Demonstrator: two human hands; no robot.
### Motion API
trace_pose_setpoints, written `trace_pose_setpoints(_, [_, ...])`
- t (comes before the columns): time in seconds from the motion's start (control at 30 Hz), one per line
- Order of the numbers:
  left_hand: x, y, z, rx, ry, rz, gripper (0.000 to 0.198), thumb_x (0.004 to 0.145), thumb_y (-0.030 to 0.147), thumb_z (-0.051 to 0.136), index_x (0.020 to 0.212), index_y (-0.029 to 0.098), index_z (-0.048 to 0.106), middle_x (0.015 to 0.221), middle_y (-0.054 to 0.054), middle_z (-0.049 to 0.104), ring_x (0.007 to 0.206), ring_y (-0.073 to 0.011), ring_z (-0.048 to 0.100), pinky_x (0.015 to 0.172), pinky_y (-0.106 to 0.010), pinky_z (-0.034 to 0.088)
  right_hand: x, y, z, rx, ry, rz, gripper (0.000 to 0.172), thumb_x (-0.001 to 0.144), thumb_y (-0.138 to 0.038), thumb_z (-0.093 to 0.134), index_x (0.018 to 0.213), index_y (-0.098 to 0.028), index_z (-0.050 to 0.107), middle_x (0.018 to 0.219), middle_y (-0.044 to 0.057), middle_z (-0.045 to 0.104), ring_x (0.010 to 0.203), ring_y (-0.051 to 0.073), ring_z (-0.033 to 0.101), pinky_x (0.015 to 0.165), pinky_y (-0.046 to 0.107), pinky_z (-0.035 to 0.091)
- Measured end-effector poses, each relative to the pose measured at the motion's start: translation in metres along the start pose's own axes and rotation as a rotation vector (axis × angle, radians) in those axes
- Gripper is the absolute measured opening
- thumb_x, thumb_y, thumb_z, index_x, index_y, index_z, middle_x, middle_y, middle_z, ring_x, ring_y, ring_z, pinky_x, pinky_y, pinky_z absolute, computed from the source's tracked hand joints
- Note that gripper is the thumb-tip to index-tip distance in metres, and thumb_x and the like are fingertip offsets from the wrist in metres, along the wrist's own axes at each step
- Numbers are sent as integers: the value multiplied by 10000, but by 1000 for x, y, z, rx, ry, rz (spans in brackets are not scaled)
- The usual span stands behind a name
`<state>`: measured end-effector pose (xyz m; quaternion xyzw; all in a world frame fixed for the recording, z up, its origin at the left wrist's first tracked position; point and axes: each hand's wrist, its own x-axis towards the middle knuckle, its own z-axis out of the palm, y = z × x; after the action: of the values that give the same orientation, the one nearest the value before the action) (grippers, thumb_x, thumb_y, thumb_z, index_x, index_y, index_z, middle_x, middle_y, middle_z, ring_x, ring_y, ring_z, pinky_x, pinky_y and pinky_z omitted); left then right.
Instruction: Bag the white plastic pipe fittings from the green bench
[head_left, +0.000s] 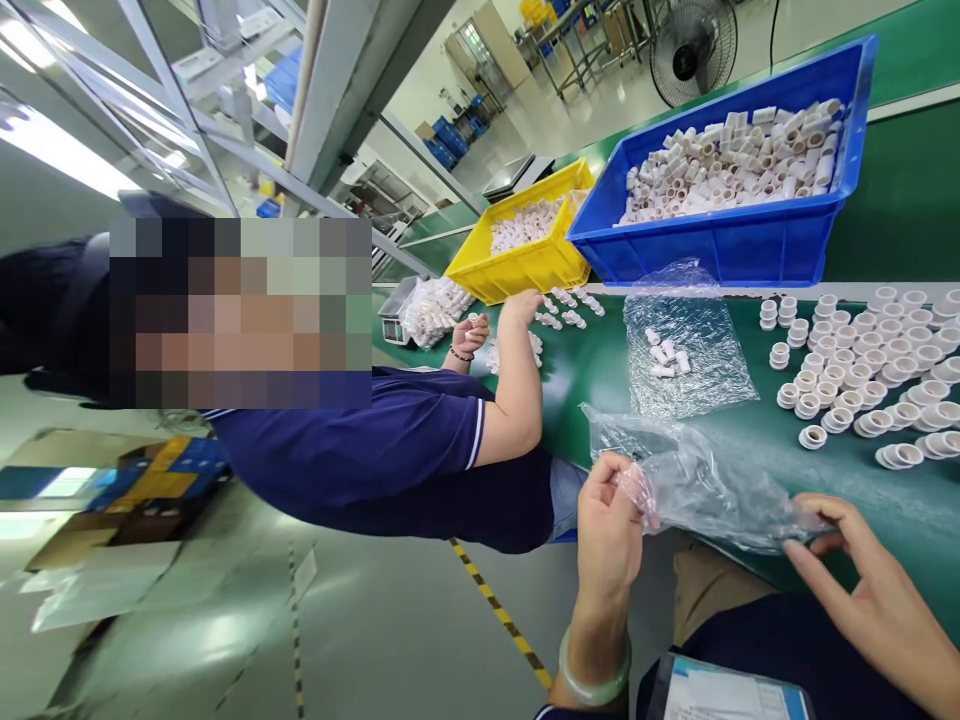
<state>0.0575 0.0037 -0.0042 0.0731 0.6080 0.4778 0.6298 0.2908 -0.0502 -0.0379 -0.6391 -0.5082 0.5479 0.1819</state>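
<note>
A clear plastic bag (pixel 705 480) is stretched between my two hands at the near edge of the green table. My left hand (pixel 611 520), with a pale bangle on its wrist, pinches the bag's left end. At the other end, the thumb and fingers of my right hand (pixel 847 560) grip the film. Just beyond lies another clear bag (pixel 690 370) with several small white pipe fittings (pixel 667 352) on or in it; I cannot tell which. Many white ring-shaped fittings (pixel 862 360) stand in rows to the right.
A blue bin (pixel 697 245) of white fittings stands at the back, beside a yellow bin (pixel 517 270) of smaller ones. To the left a co-worker (pixel 405 450) handles white parts near a filled bag (pixel 435 310). A fan (pixel 694 55) stands beyond the table.
</note>
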Motion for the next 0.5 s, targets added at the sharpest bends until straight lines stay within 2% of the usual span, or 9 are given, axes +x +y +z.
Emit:
trace_pose_setpoints(0.07, [-4,-5,1,190,-57,74,420,811,440,719,721,150,429,590,42,458,483,-57,445,470,-171,399,1,-4,4,-308,173,-286,572,914,-490,609,1373,-195,438,1305,112,520,1119,258,536,910,377,471])
trace_pose_setpoints(0.1, [-6,-7,2,273,-119,62,413,840,453,683,724,150,428,580,37,467,474,-58,444,469,-172,383,3,-8,6,-390,204,-402,592,921,-454,612,1405,-179,409,1341,133,496,1194,283,496,976,417,433])
trace_pose_setpoints(0.17, [-10,-5,2,441,-254,2,410,878,473,626,723,147,431,546,34,446,451,-51,398,452,-168,321,9,-16,7,-416,216,-539,428,947,-327,592,1334,-186,474,1323,134,505,1239,295,462,1023,453,384])
trace_pose_setpoints(0.2, [-12,-2,2,519,-309,-19,418,878,478,621,712,142,437,539,32,426,452,-45,367,450,-165,289,11,-20,5,-371,199,-554,317,954,-265,571,1260,-200,522,1291,120,524,1214,280,478,1009,438,394])
trace_pose_setpoints(0.27, [-14,5,-3,613,-400,-57,441,860,491,636,686,132,448,532,33,379,462,-34,303,448,-162,237,16,-27,-1,-196,124,-465,147,977,-198,498,1096,-207,583,1198,91,562,1116,232,531,941,366,439])
trace_pose_setpoints(0.3, [-14,8,-6,607,-443,-87,453,853,500,642,675,133,443,518,37,354,454,-31,275,440,-163,211,18,-29,-6,-94,74,-372,144,994,-199,455,1033,-202,593,1143,82,576,1052,207,551,893,325,455])
trace_pose_setpoints(0.4, [-9,11,-16,401,-562,-231,475,840,527,645,674,157,400,428,62,294,371,-24,192,394,-170,132,14,-29,-26,83,-40,-79,256,1033,-281,391,873,-183,566,1016,58,583,923,165,558,799,255,448])
trace_pose_setpoints(0.47, [-3,5,-15,219,-564,-305,490,813,519,675,664,163,374,392,69,280,346,-23,162,386,-172,114,1,-18,-42,67,-44,7,274,1013,-348,458,801,-182,513,995,40,578,907,158,552,792,244,429])
trace_pose_setpoints(0.5, [1,1,-13,141,-536,-334,498,795,511,694,656,161,368,391,68,287,350,-24,163,392,-172,125,-8,-8,-51,30,-1,28,267,987,-375,513,798,-186,508,1011,36,579,922,162,554,805,247,423])
